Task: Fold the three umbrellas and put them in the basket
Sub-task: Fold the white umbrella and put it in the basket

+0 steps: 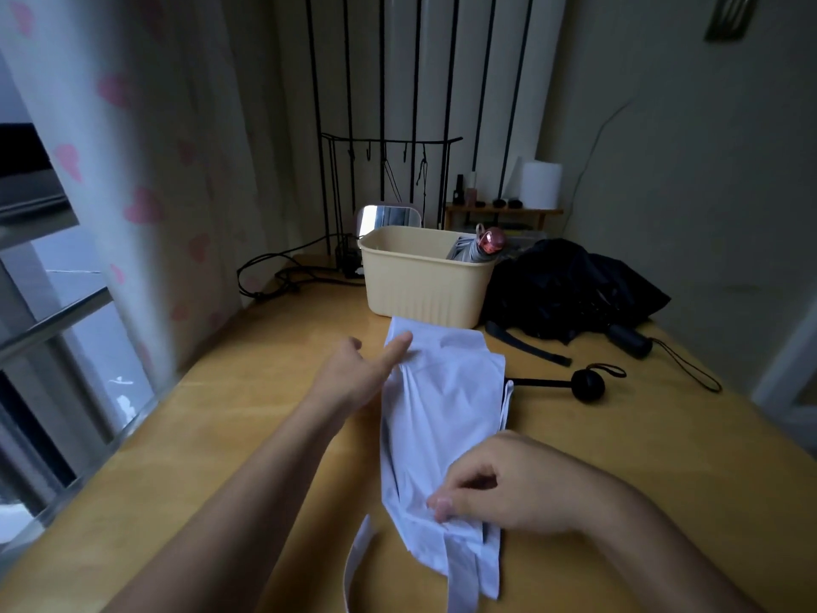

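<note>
A white umbrella (446,409) lies flat along the wooden table, its black handle knob (587,385) sticking out to the right. My left hand (353,369) presses on its far end with a straight finger. My right hand (508,484) pinches the cloth near its near end, where a white strap (358,555) trails off. Behind it stands the cream basket (424,280), holding a folded grey umbrella with a pink handle (486,247). A black umbrella (570,289) lies crumpled to the basket's right, its handle (630,340) pointing toward me.
A small mirror (387,216), black cables (287,276) and a wire rack (384,179) sit behind the basket. A wooden shelf with bottles and a paper roll (539,183) stands at the back right. A curtain and window lie to the left.
</note>
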